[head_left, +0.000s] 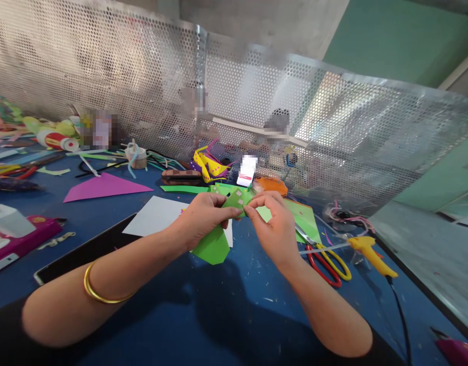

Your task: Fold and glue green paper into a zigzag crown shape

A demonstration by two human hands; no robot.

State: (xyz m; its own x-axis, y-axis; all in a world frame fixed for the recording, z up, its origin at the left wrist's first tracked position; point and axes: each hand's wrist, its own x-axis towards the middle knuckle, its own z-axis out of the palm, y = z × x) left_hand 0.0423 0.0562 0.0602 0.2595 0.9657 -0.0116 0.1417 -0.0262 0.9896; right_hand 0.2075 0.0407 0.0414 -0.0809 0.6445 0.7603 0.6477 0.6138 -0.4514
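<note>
Plainly, the left hand (203,216) is clamped on a green paper piece (211,249), thumb on top, while the right hand (272,223) has thumb and fingertips pinched together at its upper right edge; whether they grip the paper itself or something tiny, I cannot tell. The two hands nearly meet over the middle of the blue table (253,290). The paper is held above the tabletop, its long axis slanting from lower left, near the person, to upper right, away. Its angular lower end points back toward the person; the upper end, dotted with small pale squares, points away. Beneath and to the left lies a white sheet (153,216), partly over a dark flat panel (77,251). To the right are scissors (325,264) with red and yellow handles, then a yellow glue gun (369,251). Farther left lies purple paper (104,188); a perforated metal screen (142,76) stands behind.
</note>
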